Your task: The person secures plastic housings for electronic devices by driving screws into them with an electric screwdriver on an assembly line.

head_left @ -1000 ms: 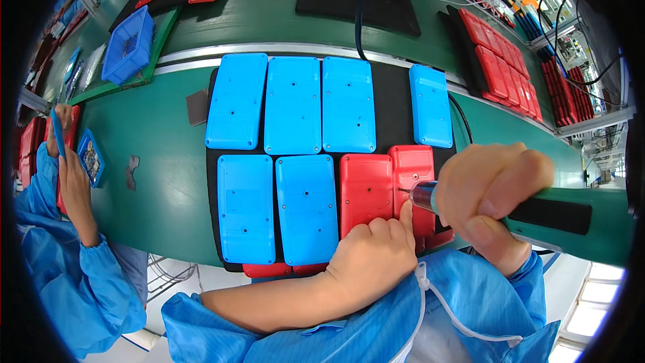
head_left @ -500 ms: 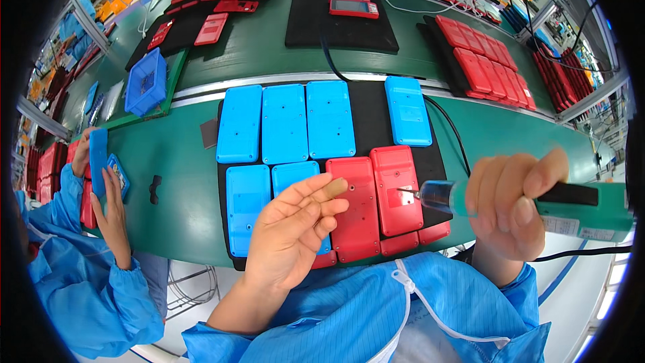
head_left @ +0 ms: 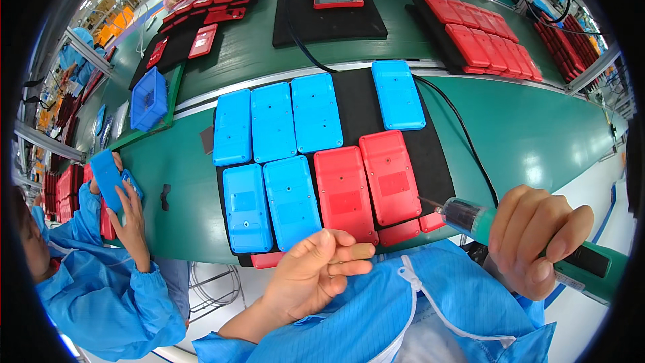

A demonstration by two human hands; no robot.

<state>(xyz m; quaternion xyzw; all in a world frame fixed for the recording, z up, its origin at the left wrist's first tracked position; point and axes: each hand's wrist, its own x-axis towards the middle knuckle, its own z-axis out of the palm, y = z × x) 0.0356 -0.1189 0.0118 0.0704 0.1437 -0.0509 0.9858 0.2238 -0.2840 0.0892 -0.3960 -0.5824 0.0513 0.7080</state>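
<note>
The right hand point(head_left: 537, 238) is wrapped tightly around an electric screwdriver point(head_left: 531, 240), a thick green cylinder with a dark, translucent collar and a thin metal bit. The bit points at the lower right corner of the black mat point(head_left: 430, 154), just beside the right-hand red case point(head_left: 391, 176) but not touching it. The left hand point(head_left: 316, 272) hovers off the near edge of the mat, empty, fingers loosely curled with thumb and forefinger close together.

The mat is flat, matte and rectangular, and it lies on a smooth green table point(head_left: 537, 128). On its near half lie two blue cases point(head_left: 269, 205) and two red ones, all smooth rounded plastic rectangles lying back upward, with small screw holes. Across its far half sit four more blue cases point(head_left: 272, 121), three side by side and one apart to the right. A black cable point(head_left: 463, 128) curves along the right edge of the mat.

Left of the mat, another person in a blue smock holds a blue case point(head_left: 107, 176). Beyond the mat, to the left, stands a blue plastic bin point(head_left: 148, 99).
</note>
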